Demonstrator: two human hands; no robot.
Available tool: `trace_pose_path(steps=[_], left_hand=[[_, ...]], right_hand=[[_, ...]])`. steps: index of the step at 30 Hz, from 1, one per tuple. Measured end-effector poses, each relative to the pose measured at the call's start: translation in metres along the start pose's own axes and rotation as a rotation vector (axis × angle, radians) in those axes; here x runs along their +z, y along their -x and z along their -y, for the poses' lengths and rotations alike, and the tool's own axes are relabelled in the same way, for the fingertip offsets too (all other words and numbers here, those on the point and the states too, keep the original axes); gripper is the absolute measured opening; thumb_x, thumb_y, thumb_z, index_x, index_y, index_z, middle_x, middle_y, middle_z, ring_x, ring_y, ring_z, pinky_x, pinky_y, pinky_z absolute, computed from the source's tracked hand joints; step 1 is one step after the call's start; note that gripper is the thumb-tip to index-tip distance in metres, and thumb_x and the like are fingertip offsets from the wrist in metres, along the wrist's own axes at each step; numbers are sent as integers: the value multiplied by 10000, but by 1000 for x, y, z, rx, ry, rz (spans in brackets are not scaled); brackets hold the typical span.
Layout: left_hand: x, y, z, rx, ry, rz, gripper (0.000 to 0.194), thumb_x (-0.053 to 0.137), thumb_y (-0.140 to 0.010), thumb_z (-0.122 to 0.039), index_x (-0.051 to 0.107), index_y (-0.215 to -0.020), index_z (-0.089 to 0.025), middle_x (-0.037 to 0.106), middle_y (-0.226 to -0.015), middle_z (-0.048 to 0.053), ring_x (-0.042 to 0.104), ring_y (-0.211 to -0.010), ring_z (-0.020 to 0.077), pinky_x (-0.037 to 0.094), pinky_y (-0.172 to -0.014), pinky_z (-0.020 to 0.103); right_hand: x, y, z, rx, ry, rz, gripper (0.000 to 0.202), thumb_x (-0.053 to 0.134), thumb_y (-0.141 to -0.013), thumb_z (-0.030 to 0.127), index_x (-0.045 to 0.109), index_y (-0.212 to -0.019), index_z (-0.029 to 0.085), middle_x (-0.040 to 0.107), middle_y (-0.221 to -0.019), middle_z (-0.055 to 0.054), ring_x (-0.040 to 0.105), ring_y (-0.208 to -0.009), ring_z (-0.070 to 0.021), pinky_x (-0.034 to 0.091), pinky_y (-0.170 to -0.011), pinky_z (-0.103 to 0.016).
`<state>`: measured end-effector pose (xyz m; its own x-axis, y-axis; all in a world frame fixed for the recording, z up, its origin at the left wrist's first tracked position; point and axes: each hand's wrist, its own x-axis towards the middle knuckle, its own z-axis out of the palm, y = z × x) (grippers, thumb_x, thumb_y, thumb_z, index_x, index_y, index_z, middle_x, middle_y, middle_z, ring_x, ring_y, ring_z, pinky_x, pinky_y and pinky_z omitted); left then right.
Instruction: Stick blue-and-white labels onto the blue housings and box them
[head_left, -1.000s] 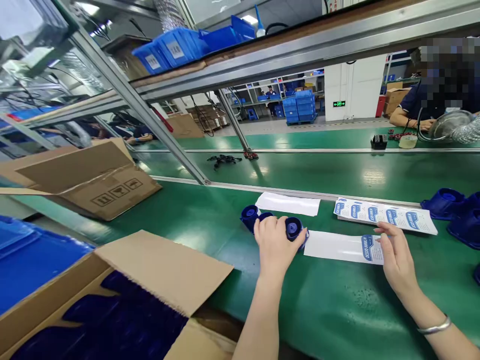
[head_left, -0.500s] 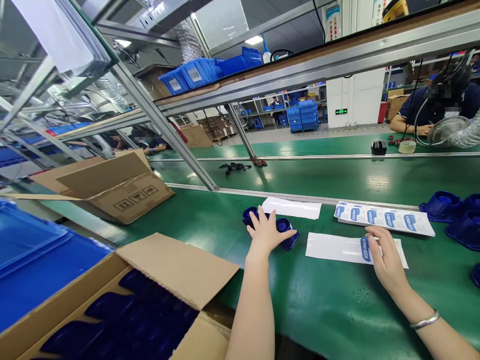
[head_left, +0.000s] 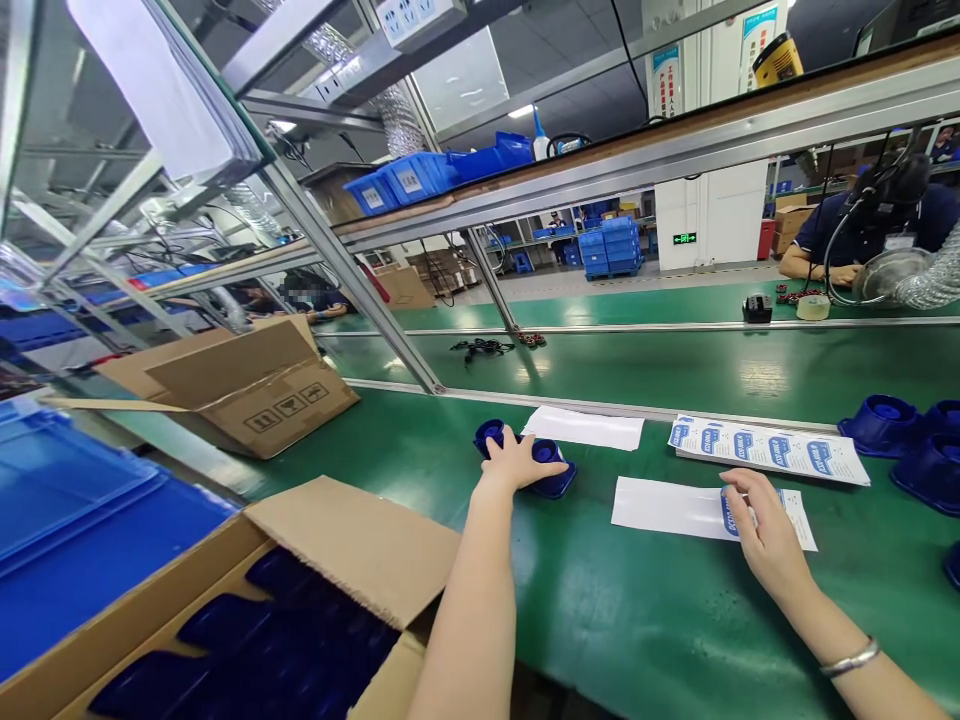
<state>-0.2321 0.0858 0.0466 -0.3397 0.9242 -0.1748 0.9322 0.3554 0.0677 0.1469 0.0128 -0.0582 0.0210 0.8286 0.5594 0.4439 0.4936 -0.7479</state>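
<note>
My left hand (head_left: 514, 465) lies over dark blue plastic parts (head_left: 553, 484) on the green bench, its fingers curled down around them and the thumb stretched along the right one. The fingertips are partly hidden. My right hand (head_left: 765, 525), with a bracelet at the wrist, pinches at a blue-and-white label (head_left: 727, 515) on a mostly bare white label sheet (head_left: 660, 508). Whether the label is lifted off the sheet cannot be seen. Behind it is a stack of printed label sheets (head_left: 772, 452). A blank white sheet (head_left: 589, 428) lies beyond my left hand.
An open cardboard box (head_left: 352, 540) full of dark blue parts stands at the near left, beside a blue crate (head_left: 82, 500). Another open carton (head_left: 277, 400) is behind. More blue parts (head_left: 885, 425) sit at right. A metal shelf frame (head_left: 352, 280) rises over the bench.
My left hand has shifted left, its fingers drawn closer together, and the blue parts have slid left with it. My right hand stays at the label with little movement.
</note>
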Motion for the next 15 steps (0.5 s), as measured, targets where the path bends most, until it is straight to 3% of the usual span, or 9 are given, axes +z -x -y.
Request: trace_pose_path(steps=[3, 7, 9, 12, 15], left_hand=[[-4, -4, 6, 16, -16, 12, 1139, 638, -615, -833, 385, -1534, -211, 17, -1678, 199, -29, -1487, 553, 258, -1089, 726], [-13, -10, 11, 68, -35, -2, 1175, 557, -645, -881, 230, -1592, -268, -81, -1684, 132, -144, -1497, 489, 189, -1104, 752], [-18, -16, 14, 72, -43, 16, 1183, 547, -643, -890, 226, -1595, -264, -39, -1685, 148, -85, -1501, 503, 218, -1107, 734], [-24, -26, 17, 69, -65, 70, 1173, 572, -600, -899, 373, -1547, -235, 163, -1658, 203, 104, -1488, 533, 264, -1114, 696], [-27, -34, 21, 76, -101, 47, 1156, 558, -576, -917, 485, -1483, -204, 296, -1603, 249, 218, -1453, 553, 252, -1113, 708]], right_hand=[[0, -1, 2, 2, 14, 5, 285, 410, -1043, 413, 586, -1195, 250, 602, -1202, -120, 605, -1115, -293, 527, -929, -487], [0, -2, 5, 3, 25, 12, 277, 409, -1044, 394, 585, -1200, 247, 597, -1208, -117, 606, -1113, -289, 514, -947, -484], [-1, -3, 4, -8, 30, 14, 269, 411, -1045, 387, 578, -1201, 243, 595, -1203, -120, 597, -1122, -291, 500, -964, -495], [-3, -6, 1, -45, 46, 7, 254, 422, -1045, 370, 567, -1205, 236, 592, -1189, -126, 588, -1131, -292, 485, -984, -509], [-8, -11, 0, -120, 98, -32, 243, 428, -1042, 334, 565, -1204, 215, 603, -1146, -132, 603, -1082, -285, 499, -965, -504]])
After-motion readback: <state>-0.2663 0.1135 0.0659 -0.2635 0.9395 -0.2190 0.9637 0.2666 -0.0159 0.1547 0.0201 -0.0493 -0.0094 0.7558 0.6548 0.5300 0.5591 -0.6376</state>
